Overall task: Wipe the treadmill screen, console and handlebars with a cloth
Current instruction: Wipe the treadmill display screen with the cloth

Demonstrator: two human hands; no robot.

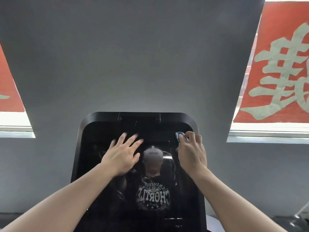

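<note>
Both forearms come in from the bottom corners, bare, reaching up to the treadmill screen (117,206) — a tall black glossy panel with rounded top corners, filling the lower middle of the view. Left hand (122,155) is flat on the glass, upper left-centre, fingers straight and spread, holding nothing. Right hand (192,154) sits near the screen's upper right corner, fingers curled, gripping a blue cloth (179,136); the cloth is bunched, mostly hidden under the hand, a bit poking out past the fingertips and pressed to the glass just inside the bezel. A small blue edge also shows at the thumb side. The dark glass acts as a mirror: reflection of the person between the two hands, headset on the head, black T-shirt with a white mirrored print. A slot-like recess (139,118) runs along the top edge of the frame. Behind the screen — a wide grey wall pillar (133,56). Either side of it, bright windows with red banners carrying pale green characters: a large one on the right (280,64), a sliver on the left (8,84).
</note>
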